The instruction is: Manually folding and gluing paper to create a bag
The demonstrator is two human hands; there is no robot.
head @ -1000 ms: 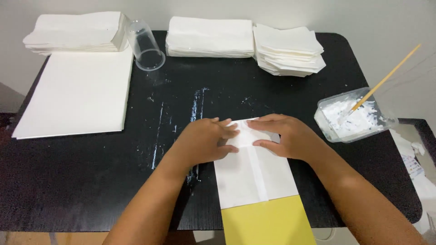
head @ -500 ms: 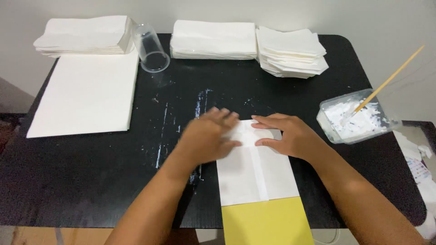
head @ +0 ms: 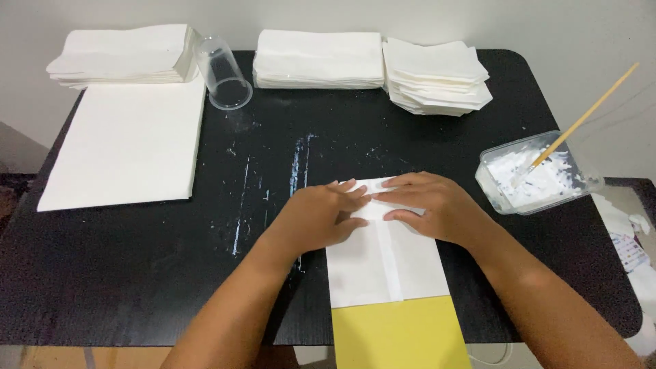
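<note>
A white folded paper piece (head: 383, 263) with a centre seam lies on the black table (head: 137, 273), its near end over a yellow sheet (head: 400, 335). My left hand (head: 321, 215) lies flat on the paper's upper left part, fingers spread. My right hand (head: 434, 205) presses the upper right part, fingers pointing left. The fingertips of both hands almost meet over the paper's top edge, which they hide.
Stacks of white paper (head: 123, 55) (head: 318, 60) (head: 437, 75) line the far edge. A large white sheet (head: 130, 147) lies at left beside a tipped clear cup (head: 222, 74). A clear tub of white paste (head: 536, 179) with a stick (head: 588, 116) sits at right. Dried paste streaks mark the tabletop.
The view has shifted slightly. Both hands stay pressed on the paper's top, with the fingers sliding a little along the fold.
</note>
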